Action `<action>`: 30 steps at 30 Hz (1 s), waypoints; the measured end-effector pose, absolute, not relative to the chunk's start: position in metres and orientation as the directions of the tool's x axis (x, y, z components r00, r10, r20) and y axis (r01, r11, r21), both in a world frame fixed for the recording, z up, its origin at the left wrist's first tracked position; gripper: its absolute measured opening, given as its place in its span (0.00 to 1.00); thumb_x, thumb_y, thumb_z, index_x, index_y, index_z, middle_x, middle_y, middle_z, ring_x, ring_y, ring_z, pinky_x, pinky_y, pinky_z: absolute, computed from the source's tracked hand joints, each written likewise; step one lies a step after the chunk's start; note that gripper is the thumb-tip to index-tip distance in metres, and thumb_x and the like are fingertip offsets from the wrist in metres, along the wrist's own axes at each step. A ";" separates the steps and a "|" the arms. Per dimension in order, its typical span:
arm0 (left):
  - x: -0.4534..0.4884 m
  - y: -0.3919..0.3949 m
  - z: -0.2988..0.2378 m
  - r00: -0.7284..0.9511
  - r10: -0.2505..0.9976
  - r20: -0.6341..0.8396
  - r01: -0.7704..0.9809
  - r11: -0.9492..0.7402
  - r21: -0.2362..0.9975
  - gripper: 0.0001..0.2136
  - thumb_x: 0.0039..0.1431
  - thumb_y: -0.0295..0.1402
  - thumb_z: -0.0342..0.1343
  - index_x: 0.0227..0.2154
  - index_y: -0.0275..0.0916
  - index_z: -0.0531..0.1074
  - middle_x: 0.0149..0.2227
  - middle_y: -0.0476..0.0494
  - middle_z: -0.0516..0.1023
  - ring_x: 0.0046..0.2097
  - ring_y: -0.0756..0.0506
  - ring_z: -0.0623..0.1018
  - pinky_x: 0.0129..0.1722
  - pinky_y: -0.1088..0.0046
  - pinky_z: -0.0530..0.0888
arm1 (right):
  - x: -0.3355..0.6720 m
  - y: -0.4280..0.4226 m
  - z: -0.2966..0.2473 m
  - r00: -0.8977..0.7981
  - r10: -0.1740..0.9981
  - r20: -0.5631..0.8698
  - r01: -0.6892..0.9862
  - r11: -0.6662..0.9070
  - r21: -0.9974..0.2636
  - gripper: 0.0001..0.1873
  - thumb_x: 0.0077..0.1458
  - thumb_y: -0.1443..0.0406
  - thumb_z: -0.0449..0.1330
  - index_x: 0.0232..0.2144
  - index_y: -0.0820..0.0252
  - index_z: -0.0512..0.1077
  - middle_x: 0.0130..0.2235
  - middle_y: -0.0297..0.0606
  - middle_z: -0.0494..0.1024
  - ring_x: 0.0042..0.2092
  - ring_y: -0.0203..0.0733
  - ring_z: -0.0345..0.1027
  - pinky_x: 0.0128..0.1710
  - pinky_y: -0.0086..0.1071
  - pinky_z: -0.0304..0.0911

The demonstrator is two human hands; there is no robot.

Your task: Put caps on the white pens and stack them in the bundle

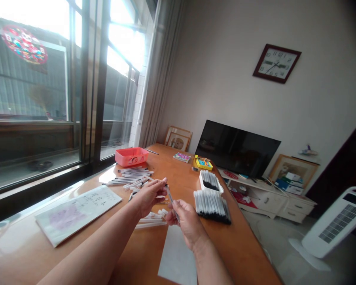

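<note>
Over the middle of the table, a slim pen [169, 195] slants between my two hands. My right hand [185, 221] is closed around its lower part, with thumb and fingers pinching it. At the pen's upper, dark end, my left hand [150, 194] has its fingers closed; whether they hold a small part there is hard to make out. Below my hands lie white pen barrels [151, 225] and short caps. Beyond my left hand is a loose pile of pen parts [133, 174]. To the right, a row of clear pens with black ends [212, 206] lies side by side.
A white tray [221, 190] holds more pens. A red plastic basket [132, 157] stands by the window. A booklet [77, 213] lies left and a white sheet [178, 257] in front. A yellow box [204, 163] and a small book [182, 157] sit at the far end.
</note>
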State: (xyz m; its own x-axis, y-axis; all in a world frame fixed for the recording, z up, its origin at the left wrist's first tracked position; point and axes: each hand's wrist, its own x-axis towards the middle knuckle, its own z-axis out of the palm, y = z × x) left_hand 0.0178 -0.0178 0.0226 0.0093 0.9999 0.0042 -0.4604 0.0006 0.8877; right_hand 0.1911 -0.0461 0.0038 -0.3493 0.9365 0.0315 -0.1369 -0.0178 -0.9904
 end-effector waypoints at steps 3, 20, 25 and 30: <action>0.018 -0.017 0.022 0.009 0.999 0.037 -0.456 -0.029 0.889 0.14 0.53 0.42 0.70 0.30 0.38 0.74 0.29 0.48 0.76 0.31 0.51 0.75 0.34 0.75 0.70 | 0.192 -0.047 0.004 -0.362 0.932 0.032 -0.158 -0.028 -0.987 0.27 0.56 0.42 0.62 0.35 0.62 0.72 0.24 0.37 0.77 0.27 0.38 0.69 0.33 0.32 0.63; 0.016 -0.015 0.024 0.034 0.998 0.055 -0.516 -0.030 0.856 0.11 0.53 0.35 0.70 0.34 0.35 0.76 0.38 0.40 0.82 0.34 0.51 0.77 0.36 0.75 0.72 | 0.192 -0.046 0.007 -0.228 0.971 0.067 -0.170 0.028 -0.985 0.22 0.53 0.48 0.68 0.33 0.61 0.73 0.27 0.35 0.77 0.29 0.36 0.67 0.34 0.30 0.62; 0.017 -0.021 0.030 0.101 0.989 0.107 -0.556 -0.033 0.830 0.10 0.54 0.33 0.69 0.35 0.35 0.77 0.41 0.39 0.82 0.38 0.49 0.79 0.41 0.74 0.73 | 0.193 -0.048 0.008 -0.389 0.921 0.012 -0.267 -0.100 -0.958 0.24 0.57 0.46 0.63 0.32 0.62 0.73 0.20 0.34 0.73 0.23 0.35 0.64 0.28 0.28 0.58; 0.019 -0.020 0.029 0.080 0.991 0.103 -0.568 -0.040 0.822 0.10 0.53 0.32 0.70 0.34 0.35 0.76 0.39 0.38 0.83 0.38 0.48 0.79 0.40 0.74 0.74 | 0.190 -0.050 0.010 -0.425 0.905 -0.025 -0.317 -0.174 -0.932 0.26 0.57 0.45 0.63 0.35 0.64 0.74 0.22 0.38 0.76 0.24 0.37 0.67 0.29 0.30 0.61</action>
State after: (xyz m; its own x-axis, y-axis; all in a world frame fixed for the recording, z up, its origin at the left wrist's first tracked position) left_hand 0.0188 -0.0197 0.0287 0.0796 0.9914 0.1034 -0.5679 -0.0401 0.8221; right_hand 0.1903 -0.0505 0.0102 -0.4249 0.9049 -0.0246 -0.3171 -0.1743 -0.9323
